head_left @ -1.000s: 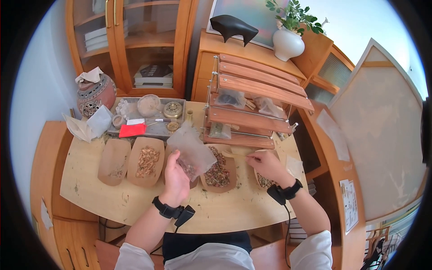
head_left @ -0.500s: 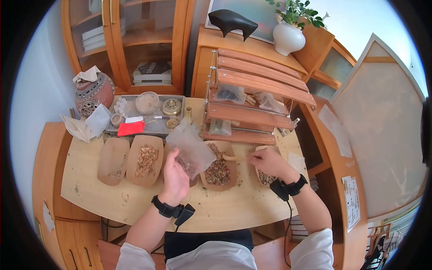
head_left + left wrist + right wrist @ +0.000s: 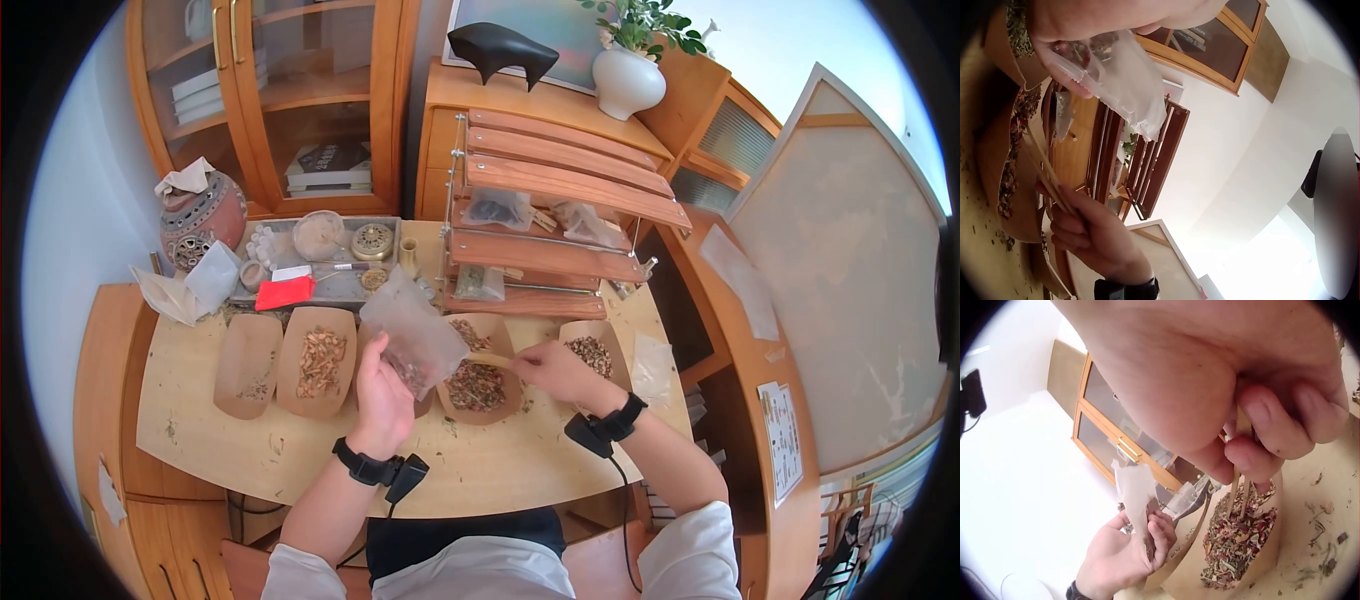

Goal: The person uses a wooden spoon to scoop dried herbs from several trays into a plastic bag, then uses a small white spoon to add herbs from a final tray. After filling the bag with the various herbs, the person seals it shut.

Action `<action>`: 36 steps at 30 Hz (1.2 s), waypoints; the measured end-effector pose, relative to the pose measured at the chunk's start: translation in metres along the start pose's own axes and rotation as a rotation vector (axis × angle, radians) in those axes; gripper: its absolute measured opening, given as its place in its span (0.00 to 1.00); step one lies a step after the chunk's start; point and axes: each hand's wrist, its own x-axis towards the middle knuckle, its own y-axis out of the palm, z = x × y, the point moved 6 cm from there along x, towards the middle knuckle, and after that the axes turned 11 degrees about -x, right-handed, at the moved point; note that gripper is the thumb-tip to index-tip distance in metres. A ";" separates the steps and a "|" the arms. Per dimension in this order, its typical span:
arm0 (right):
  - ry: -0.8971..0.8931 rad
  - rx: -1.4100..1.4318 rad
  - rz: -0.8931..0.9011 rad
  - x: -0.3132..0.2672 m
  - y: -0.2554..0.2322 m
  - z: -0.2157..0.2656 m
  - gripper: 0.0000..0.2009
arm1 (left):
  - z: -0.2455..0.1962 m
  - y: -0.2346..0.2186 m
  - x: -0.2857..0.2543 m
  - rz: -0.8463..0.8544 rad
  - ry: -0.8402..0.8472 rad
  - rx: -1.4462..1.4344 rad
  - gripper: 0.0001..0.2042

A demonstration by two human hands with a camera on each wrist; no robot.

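Note:
My left hand [image 3: 385, 405] holds a translucent bag [image 3: 415, 325], thumb on one side and fingers behind. Dried reddish bits show at its bottom. My right hand [image 3: 562, 372] pinches wooden tongs [image 3: 1044, 169] near one end. Their tips reach into a mix of dried petals and herbs [image 3: 1235, 550] in a brown paper tray [image 3: 510, 402]. Just right of that hand sits a paper tray [image 3: 618, 345] of small pale and dark pieces. Another tray is largely hidden beneath my left hand and the bag.
At the left stand two more paper trays, one with orange-brown pieces [image 3: 322, 362], one with few scraps [image 3: 258, 385]. Behind are a grey tray [image 3: 345, 298] of small containers, a red packet [image 3: 285, 292] and a wooden slatted rack [image 3: 560, 250] holding bags. Herb crumbs dot the tabletop.
My right hand has moved left with the tongs, from over the right-hand tray to the petal mix. The left hand keeps its hold on the bag. The head view has shifted slightly.

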 end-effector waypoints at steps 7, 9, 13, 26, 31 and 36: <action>-0.011 -0.072 -0.172 -0.009 0.014 0.005 0.14 | 0.001 -0.002 0.001 0.001 0.001 -0.008 0.23; -0.014 0.035 -0.149 -0.007 0.018 -0.001 0.14 | 0.000 -0.001 0.001 0.003 0.008 -0.011 0.22; 0.071 0.350 -0.024 -0.005 0.020 -0.015 0.14 | -0.001 0.004 -0.001 -0.010 0.032 -0.012 0.21; 0.142 0.741 -0.054 -0.039 -0.044 0.021 0.12 | 0.004 0.001 0.000 0.017 -0.074 0.040 0.22; 0.066 0.649 -0.034 -0.040 -0.050 0.047 0.13 | 0.008 0.014 -0.006 0.089 -0.132 0.062 0.23; -0.013 0.331 -0.067 -0.045 -0.053 0.064 0.16 | 0.009 0.012 -0.005 0.108 -0.148 0.083 0.25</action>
